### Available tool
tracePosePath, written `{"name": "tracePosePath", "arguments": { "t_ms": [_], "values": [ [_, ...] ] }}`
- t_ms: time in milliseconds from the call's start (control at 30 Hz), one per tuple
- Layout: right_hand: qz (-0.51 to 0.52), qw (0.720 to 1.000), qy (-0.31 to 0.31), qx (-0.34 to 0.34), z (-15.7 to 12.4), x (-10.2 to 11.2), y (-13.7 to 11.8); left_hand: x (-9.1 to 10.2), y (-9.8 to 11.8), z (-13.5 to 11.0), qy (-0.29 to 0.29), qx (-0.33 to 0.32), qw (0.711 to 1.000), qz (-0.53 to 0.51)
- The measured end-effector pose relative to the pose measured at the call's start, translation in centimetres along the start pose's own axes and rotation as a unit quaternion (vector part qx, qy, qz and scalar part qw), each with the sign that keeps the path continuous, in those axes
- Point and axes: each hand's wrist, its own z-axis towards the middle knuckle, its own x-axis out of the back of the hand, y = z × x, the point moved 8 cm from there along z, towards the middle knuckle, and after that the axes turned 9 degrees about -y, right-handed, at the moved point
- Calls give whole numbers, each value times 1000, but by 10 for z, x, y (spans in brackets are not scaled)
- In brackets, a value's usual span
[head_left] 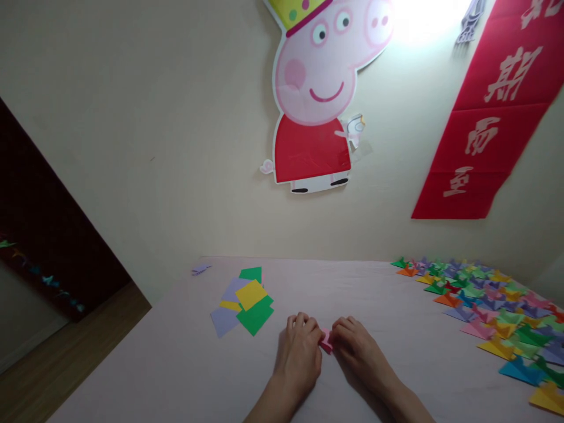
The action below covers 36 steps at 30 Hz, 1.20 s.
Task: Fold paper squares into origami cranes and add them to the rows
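Note:
Between my two hands, low at the middle of the head view, is a small piece of folded pink paper (326, 342). My left hand (302, 346) is closed on the paper's left side, its fingers curled. From the right, my right hand (355, 346) pinches the other side. Fingers cover much of the paper, so its full folded shape is hidden. Left of my left hand lies a loose pile of flat square sheets, with a yellow sheet (251, 295) on top, a green sheet (255, 318) and a purple sheet (224, 322).
Many folded paper figures in mixed colours, such as a blue figure (522, 371), stand in rows along the right of the pale table (176, 376). A small purple folded piece (201, 269) lies at the far left corner. Behind is a wall with a pig cutout (312, 147) and red banner (458, 194).

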Motion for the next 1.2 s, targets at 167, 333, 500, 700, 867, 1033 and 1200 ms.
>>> {"name": "tracePosePath", "arguments": {
  "t_ms": [167,333,500,700,867,1033,1200],
  "values": [
    [29,999,23,-27,-1,0,10,3,4,0,20,-4,1000,4],
    [60,997,33,-26,-1,1,9,-1,5,6,34,-9,999,28],
    [44,997,45,-46,0,6,9,-7,11,14,12,-31,998,47],
    [89,991,54,-81,-4,3,25,-11,6,22,8,-20,999,27],
    [122,985,80,-92,-1,5,40,-14,-1,26,26,0,1000,14],
    [79,992,58,-84,10,6,40,-15,-5,29,29,27,999,13],
    [79,992,40,-93,13,4,42,-16,-5,31,29,48,998,19]
  ]
}}
